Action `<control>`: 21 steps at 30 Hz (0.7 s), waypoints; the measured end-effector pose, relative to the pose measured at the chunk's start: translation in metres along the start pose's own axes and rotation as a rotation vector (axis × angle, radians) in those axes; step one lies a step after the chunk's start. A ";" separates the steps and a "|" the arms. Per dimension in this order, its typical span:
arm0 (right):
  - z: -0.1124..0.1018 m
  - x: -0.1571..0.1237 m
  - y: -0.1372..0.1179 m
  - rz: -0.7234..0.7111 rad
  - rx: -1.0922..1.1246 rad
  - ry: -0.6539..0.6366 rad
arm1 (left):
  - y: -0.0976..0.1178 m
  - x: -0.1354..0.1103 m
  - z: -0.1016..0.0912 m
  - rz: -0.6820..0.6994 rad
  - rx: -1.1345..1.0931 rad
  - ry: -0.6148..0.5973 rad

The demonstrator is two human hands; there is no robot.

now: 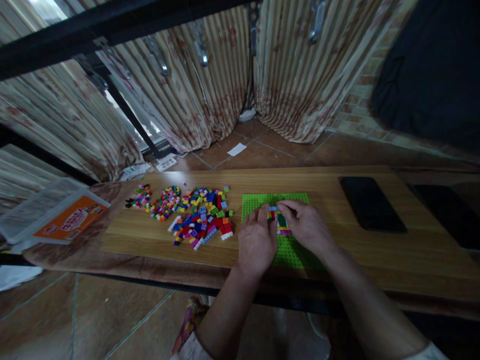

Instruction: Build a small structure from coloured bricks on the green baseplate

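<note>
A green studded baseplate (pixel 262 202) lies on the wooden board (pixel 322 180). A small cluster of coloured bricks (pixel 282 225) stands on the plate's middle. My left hand (pixel 257 240) rests on the plate's left part, fingers curled toward the cluster's left side. My right hand (pixel 305 225) lies on the plate's right part, its fingertips pressed on the cluster's top. A spread of loose coloured bricks (pixel 187 212) lies left of the plate. Whether either hand pinches a brick is hidden.
A black phone (pixel 371 202) lies on the board's right part, a second dark slab (pixel 450 215) beyond it. A clear plastic box with an orange label (pixel 56 212) sits at the left. Striped curtains (pixel 187 100) hang behind, over a tiled floor.
</note>
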State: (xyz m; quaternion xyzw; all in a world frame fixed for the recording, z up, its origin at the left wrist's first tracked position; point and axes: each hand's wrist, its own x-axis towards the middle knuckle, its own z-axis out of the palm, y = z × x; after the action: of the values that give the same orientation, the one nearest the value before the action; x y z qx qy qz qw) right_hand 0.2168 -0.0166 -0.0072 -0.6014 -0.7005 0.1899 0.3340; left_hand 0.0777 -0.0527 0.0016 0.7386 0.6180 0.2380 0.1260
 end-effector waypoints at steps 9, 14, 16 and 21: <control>0.001 0.001 0.002 0.004 0.031 -0.040 | 0.000 -0.001 -0.002 0.025 -0.022 -0.025; 0.002 0.001 0.002 0.014 0.044 -0.032 | 0.000 -0.001 -0.002 0.027 0.000 -0.030; 0.002 0.001 0.002 0.020 0.052 -0.034 | 0.000 0.000 -0.002 0.028 0.008 -0.030; 0.002 0.002 0.002 0.047 0.096 -0.045 | 0.001 0.001 -0.002 0.020 0.032 -0.043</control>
State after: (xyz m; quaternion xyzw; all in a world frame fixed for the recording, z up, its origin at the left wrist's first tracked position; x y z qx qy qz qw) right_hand 0.2173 -0.0142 -0.0097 -0.5965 -0.6836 0.2447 0.3421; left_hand 0.0771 -0.0523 0.0041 0.7516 0.6116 0.2131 0.1251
